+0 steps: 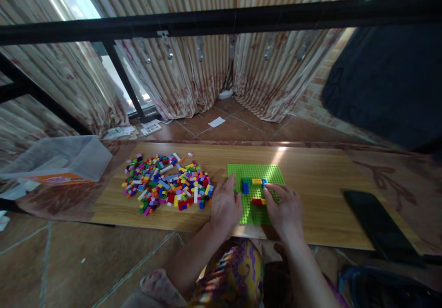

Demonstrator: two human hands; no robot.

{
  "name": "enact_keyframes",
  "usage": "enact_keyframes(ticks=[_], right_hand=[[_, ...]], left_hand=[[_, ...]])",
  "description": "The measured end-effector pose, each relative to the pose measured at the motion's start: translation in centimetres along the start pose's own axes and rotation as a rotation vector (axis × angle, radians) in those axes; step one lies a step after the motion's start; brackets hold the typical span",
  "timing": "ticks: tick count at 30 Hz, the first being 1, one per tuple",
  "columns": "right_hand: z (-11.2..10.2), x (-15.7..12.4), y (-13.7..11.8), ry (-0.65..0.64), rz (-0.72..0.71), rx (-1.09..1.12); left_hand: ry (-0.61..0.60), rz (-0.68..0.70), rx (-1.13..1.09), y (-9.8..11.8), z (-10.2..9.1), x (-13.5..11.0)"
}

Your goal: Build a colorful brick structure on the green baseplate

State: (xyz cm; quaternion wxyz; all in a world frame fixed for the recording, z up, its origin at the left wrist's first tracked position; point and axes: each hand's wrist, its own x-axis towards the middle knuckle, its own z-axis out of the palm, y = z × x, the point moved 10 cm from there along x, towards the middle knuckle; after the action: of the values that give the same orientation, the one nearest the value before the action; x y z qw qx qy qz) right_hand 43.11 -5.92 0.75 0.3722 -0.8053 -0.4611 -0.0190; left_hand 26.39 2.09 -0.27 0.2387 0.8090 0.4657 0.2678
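Right-hand fingers (277,189) curl by bricks (256,181) on the green board (255,215), pinching or not I can't tell, while left-hand fingers (229,187) sit apart at its edge.

From afar I count 2 hands (225,208), 1 green baseplate (253,216), 1 brick pile (167,183), 1 plastic bin (93,154), 1 black slab (376,220).

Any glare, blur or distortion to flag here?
Head view: glare streak across the far edge of the light-brown wood-grain board; head view: dark-blue cloth at right sunk in shadow; head view: small bricks in the multicoloured plastic brick pile look soft; head view: flat black rectangular slab seems stretched toward the corner, likely wide-angle distortion.
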Motion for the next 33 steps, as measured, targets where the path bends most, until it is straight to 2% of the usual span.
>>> enact_keyframes(ticks=[4, 8, 25, 33], right_hand=[[1.5, -0.4, -3.0, -0.044, -0.108, -0.082], [2.4, -0.6, -4.2, -0.064, -0.139, -0.094], [2.9, -0.5, -3.9, -0.077, -0.086, -0.117], [3.2, -0.5, -3.9, -0.097, -0.071, -0.065]], left_hand=[[-0.022, 0.023, 0.006, 0.0, 0.5, 0.2], [-0.042, 0.043, -0.001, 0.4, 1.0, 0.5], [-0.048, 0.052, -0.056, 0.4, 1.5, 0.9], [0.011, 0.083, -0.046, 0.5, 1.2, 0.7]])
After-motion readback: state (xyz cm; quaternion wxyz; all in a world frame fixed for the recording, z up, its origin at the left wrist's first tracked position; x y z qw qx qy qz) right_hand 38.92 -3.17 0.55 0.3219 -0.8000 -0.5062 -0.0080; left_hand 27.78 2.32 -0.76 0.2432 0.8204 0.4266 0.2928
